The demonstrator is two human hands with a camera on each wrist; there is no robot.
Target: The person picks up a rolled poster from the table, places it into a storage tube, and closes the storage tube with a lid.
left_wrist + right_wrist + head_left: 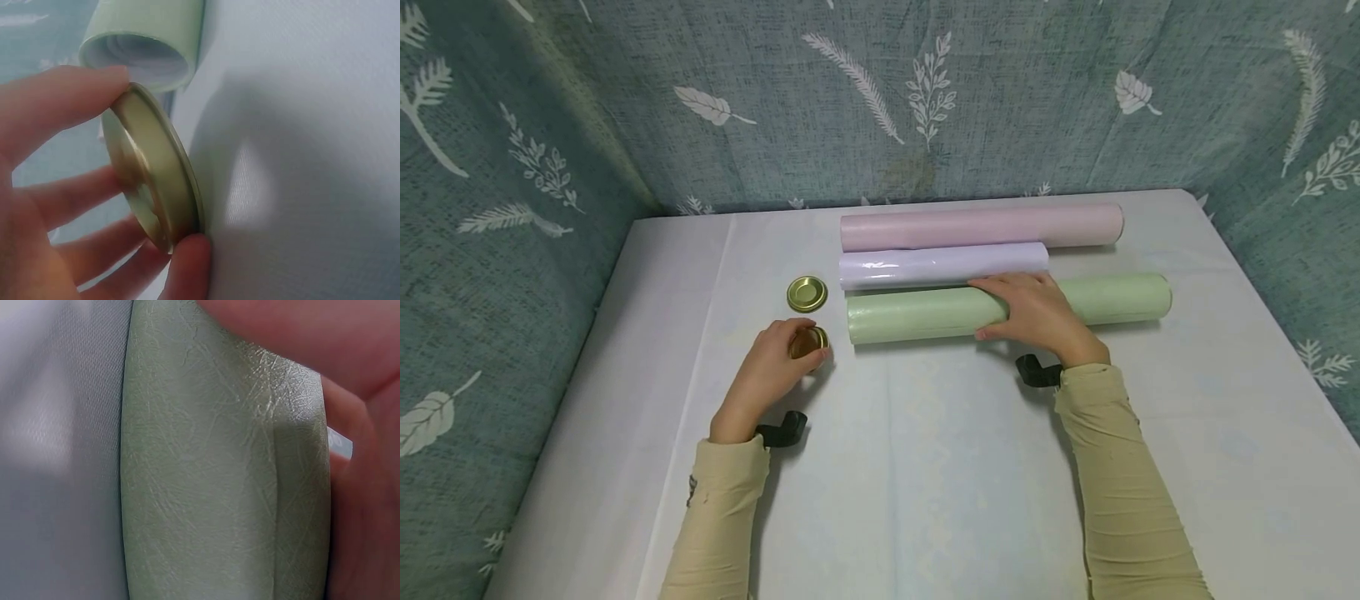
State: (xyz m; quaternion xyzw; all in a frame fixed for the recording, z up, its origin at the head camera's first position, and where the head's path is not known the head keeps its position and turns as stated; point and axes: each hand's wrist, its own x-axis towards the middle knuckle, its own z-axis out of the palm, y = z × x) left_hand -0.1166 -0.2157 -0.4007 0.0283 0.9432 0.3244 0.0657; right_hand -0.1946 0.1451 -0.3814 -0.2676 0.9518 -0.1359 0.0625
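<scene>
My left hand (pixel 766 368) pinches a gold metal jar lid (pixel 164 169) by its rim, thumb on one side and fingers on the other. In the left wrist view the lid is tilted on edge. A second gold lid (pixel 807 294) lies flat on the table just beyond that hand. Over a pale green roll (pixel 925 315) sits my right hand (pixel 1037 312), gripping it across its width with the thumb on the near side. The right wrist view shows the roll's creased, shiny surface up close; the far fingertips are partly hidden behind it.
Behind the green roll lie a shorter glossy lilac roll (pixel 917 267) and a long pink roll (pixel 977 227), roughly parallel. A white cloth covers the table (pixel 955 483). Patterned green fabric (pixel 760 158) hangs at the back and both sides.
</scene>
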